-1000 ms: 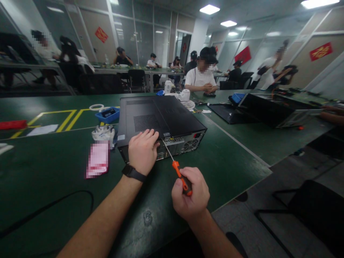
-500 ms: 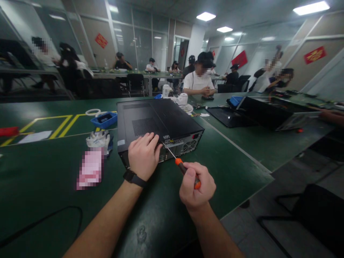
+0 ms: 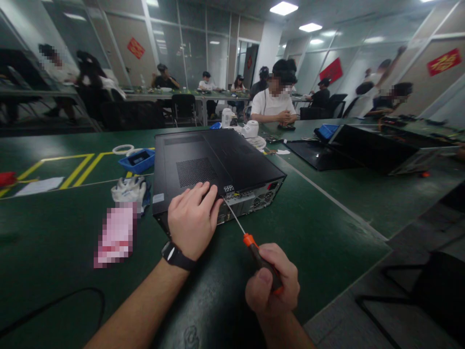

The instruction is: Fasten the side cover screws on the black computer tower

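A black desktop computer case (image 3: 240, 162) lies flat on the green table, its rear panel with a fan grille facing me. My left hand (image 3: 192, 220) is closed over the case's rear top edge, fingers on the top cover and thumb down by the rear panel. In my right hand (image 3: 278, 281) is a screwdriver (image 3: 236, 218) with an orange and dark handle, gripped in closed fingers. Its shaft slants up to the rear edge beside my left thumb. The tip, and whatever it meets there, is too small to make out.
Left of the case are work gloves (image 3: 129, 189), a blurred pink packet (image 3: 115, 235) and a blue tray (image 3: 136, 161). Behind it stands a small white fan (image 3: 250, 131). Another computer case (image 3: 378, 148) lies at right. A person in white (image 3: 274, 104) sits across the table.
My right hand and the screwdriver handle have moved down and slightly right in view, with more of the shaft showing. My left hand stays on the case edge. The view has shifted slightly.
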